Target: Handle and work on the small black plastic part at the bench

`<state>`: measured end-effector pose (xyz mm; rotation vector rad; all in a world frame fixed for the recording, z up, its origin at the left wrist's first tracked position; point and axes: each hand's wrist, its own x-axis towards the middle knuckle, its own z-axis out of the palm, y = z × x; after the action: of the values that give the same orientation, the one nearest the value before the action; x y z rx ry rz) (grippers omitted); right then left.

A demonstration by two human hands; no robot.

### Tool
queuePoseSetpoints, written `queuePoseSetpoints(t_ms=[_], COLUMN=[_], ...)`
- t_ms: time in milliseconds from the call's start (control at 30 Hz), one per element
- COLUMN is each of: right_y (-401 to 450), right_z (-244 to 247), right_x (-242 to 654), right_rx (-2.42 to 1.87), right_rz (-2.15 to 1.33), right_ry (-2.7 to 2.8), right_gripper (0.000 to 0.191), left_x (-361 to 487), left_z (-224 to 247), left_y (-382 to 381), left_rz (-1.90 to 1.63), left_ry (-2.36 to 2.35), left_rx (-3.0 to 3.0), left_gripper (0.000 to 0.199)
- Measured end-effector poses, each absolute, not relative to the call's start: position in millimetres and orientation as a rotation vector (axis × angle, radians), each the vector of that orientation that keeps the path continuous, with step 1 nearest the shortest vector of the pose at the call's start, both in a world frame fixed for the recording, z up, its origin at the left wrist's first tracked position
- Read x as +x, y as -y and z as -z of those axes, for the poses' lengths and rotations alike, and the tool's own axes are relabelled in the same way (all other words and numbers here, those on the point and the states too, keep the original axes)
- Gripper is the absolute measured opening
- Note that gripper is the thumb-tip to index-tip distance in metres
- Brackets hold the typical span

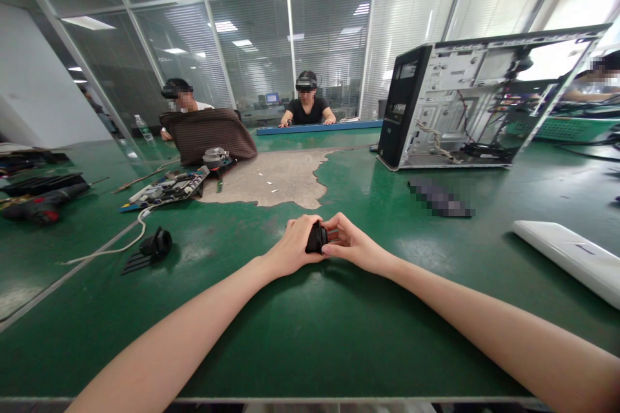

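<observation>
Both my hands meet over the green table in the middle of the head view. Between them is a small black part [317, 237] with a ridged edge, mostly covered by fingers; its kind cannot be made out. My left hand [294, 246] is closed around its left side, palm down. From the right, the thumb and fingers of my right hand [356, 245] pinch its other edge. To the left lies a black plastic piece [157, 244] with a round end and several thin prongs, apart from my hands.
An open computer case [407, 110] stands at the back right. A white flat device [571, 258] and a blurred dark object [440, 198] lie on the right. A circuit board [167, 188], a cable [140, 232] and a power drill [46, 206] are leftward. Several people sit farther off.
</observation>
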<state>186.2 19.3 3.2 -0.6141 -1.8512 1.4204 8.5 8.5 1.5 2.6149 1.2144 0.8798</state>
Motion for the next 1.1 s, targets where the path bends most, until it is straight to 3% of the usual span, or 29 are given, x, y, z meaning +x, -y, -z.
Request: queuePoseSetpoints(t_ms=[233, 667, 867, 1100], right_y=[-17.2, -19.6, -18.0, -18.1], right_z=[-5.3, -4.2, -6.1, -4.8], right_x=[184.7, 187.7, 186.0, 185.8], right_rx=[-0.634, -0.598, -0.638, -0.674], right_rz=[-1.338, -1.439, -1.342, -1.31], right_ry=[1.839, 1.863, 1.856, 1.867], right_gripper=[0.022, 0.036, 0.022, 0.025], left_x=[8.9, 9.1, 9.0, 9.0], left_z=[-0.6, -3.5, -2.8, -2.4], left_y=[-9.4, -7.1, -7.9, -8.6], left_rz=[-0.897, -0.875, -0.888, -0.873], left_ry=[-1.216, -1.216, -1.22, -1.221], left_rx=[2.621, 2.598, 2.599, 2.603], left_gripper=[0.055, 0.053, 0.055, 0.056])
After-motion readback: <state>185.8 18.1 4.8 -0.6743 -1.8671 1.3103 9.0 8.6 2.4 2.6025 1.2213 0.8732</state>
